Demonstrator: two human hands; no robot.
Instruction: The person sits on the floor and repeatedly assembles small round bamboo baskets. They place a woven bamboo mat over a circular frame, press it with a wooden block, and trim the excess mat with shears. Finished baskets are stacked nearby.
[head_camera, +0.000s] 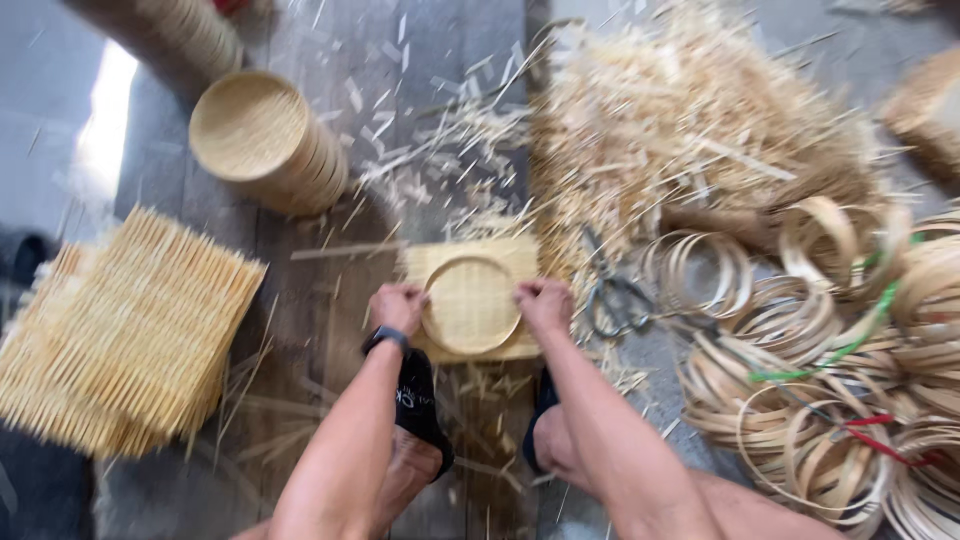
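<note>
A square woven bamboo mat (430, 262) lies on the floor in front of me with a round bamboo hoop (470, 303) pressed onto it. My left hand (397, 307) grips the hoop's left edge with fingers curled. On the hoop's right edge, my right hand (545, 303) is closed in the same way. A dark band circles my left wrist. Both my feet in black socks rest just below the mat.
A stack of woven square mats (120, 330) lies at left. A leaning stack of finished round trays (268, 140) is at upper left. Scissors (612, 295) lie right of the mat. Several bamboo hoops (830, 390) pile at right, shavings (690, 120) behind.
</note>
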